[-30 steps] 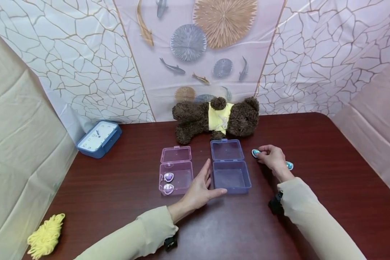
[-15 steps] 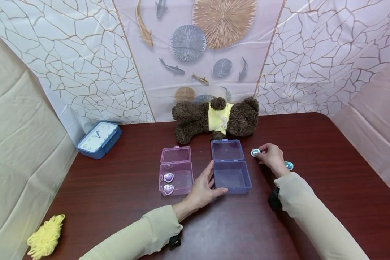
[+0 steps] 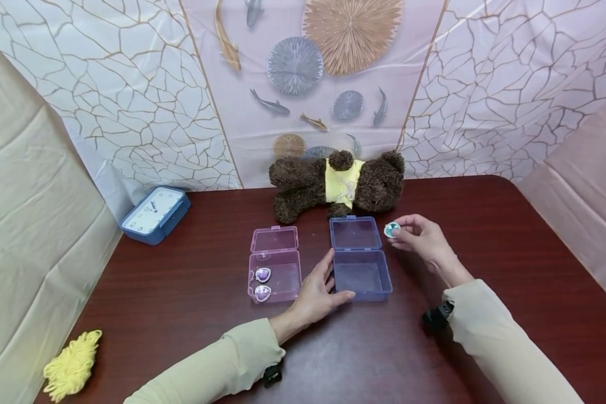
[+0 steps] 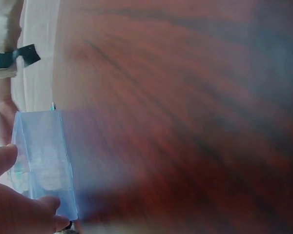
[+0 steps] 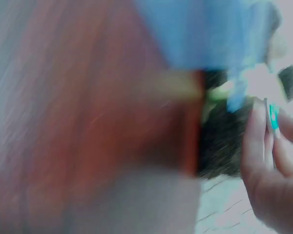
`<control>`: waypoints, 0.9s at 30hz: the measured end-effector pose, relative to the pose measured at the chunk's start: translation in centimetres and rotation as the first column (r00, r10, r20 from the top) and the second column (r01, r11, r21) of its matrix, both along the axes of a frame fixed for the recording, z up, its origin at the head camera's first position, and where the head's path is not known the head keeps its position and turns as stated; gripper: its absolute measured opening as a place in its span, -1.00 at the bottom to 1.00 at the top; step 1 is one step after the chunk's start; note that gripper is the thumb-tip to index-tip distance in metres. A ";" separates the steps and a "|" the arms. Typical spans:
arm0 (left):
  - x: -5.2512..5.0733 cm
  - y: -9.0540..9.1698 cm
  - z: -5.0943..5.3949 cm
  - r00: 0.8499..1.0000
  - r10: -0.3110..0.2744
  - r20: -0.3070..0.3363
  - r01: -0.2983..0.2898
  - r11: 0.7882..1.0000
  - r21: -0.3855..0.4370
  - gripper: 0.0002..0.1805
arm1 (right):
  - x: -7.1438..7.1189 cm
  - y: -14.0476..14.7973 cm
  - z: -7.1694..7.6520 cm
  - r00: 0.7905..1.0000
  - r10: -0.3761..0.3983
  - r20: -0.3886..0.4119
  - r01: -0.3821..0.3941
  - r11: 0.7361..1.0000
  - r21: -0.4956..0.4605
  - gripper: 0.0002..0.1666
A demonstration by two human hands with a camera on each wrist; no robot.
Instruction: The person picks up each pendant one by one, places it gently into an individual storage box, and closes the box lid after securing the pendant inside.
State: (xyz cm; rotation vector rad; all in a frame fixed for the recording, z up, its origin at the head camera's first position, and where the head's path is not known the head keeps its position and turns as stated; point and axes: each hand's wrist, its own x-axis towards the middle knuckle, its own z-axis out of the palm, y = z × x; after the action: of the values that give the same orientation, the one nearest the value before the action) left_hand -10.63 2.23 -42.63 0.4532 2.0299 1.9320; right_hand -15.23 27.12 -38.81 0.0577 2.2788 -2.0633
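My right hand (image 3: 426, 247) pinches a turquoise hair clip (image 3: 391, 230) with a pale beaded rim, raised just right of the open blue box (image 3: 362, 275). Seen edge-on in the right wrist view, the hair clip (image 5: 273, 117) sits between thumb and fingertips. My left hand (image 3: 315, 292) rests against the blue box's left side and front edge, its fingers fairly straight. Nothing lies inside that box. To its left, an open pink box (image 3: 285, 280) holds two purple heart-shaped clips (image 3: 263, 274) with beaded rims, one in front of the other.
Behind the boxes a brown teddy bear (image 3: 379, 185) in a yellow top lies on its side. A blue clock (image 3: 154, 213) stands at the back left. Yellow yarn (image 3: 72, 365) lies near the front left. Patterned cloth hangs along the table's (image 3: 510, 241) back.
My right hand has lifted the turquoise hair clip off the table and tilted it, moving slightly toward the blue box. My left hand has come up against that box.
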 end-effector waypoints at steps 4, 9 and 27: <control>-0.1 0.0 0.0 1.000 0.004 -0.002 -0.004 1.000 -0.001 0.01 | 0.4 -1.6 1.4 0.979 0.195 0.059 -0.192 0.980 -0.048 -0.72; -0.1 0.1 0.0 1.000 -0.003 -0.004 0.003 1.000 0.024 0.01 | 0.8 -3.4 1.5 0.921 0.382 0.083 -0.385 0.923 0.020 -0.60; 0.0 -0.1 0.0 1.000 -0.016 -0.007 0.016 1.000 -0.005 0.02 | 1.2 -6.9 0.5 0.785 0.601 0.150 -0.619 0.748 0.241 -0.85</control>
State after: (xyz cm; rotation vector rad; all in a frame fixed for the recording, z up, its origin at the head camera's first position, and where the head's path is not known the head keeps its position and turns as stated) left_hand -10.65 2.16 -42.61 0.4742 2.0291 1.9186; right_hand -14.04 20.26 -38.33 -0.5346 2.1309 -1.3778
